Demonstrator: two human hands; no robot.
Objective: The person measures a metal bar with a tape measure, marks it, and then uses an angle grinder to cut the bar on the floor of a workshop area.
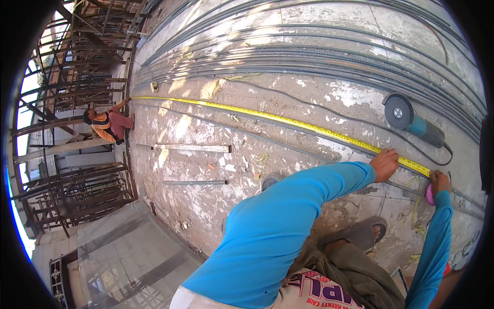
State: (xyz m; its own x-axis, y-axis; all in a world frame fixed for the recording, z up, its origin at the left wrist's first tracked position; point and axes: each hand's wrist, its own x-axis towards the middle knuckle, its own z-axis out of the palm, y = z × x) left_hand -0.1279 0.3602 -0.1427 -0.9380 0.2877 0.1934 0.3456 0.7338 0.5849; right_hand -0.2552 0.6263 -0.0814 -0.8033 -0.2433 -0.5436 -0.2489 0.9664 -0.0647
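A yellow tape measure blade stretches across the dusty floor, lying along a thin steel bar. My left hand, at the end of a blue sleeve, grips the blade near its right end with bent fingers. Farther right, my right hand is closed on the end of the tape, with a round pink thing just below the fingers, partly hidden by the hand. At the far left end, another person crouches in an orange and black top with an arm reaching to the tape.
A blue angle grinder with a grey disc lies beyond my hands, its black cord trailing left. Many long steel bars cover the far floor. A square metal tube and a short pipe lie left. Wooden scaffolding stands behind the person.
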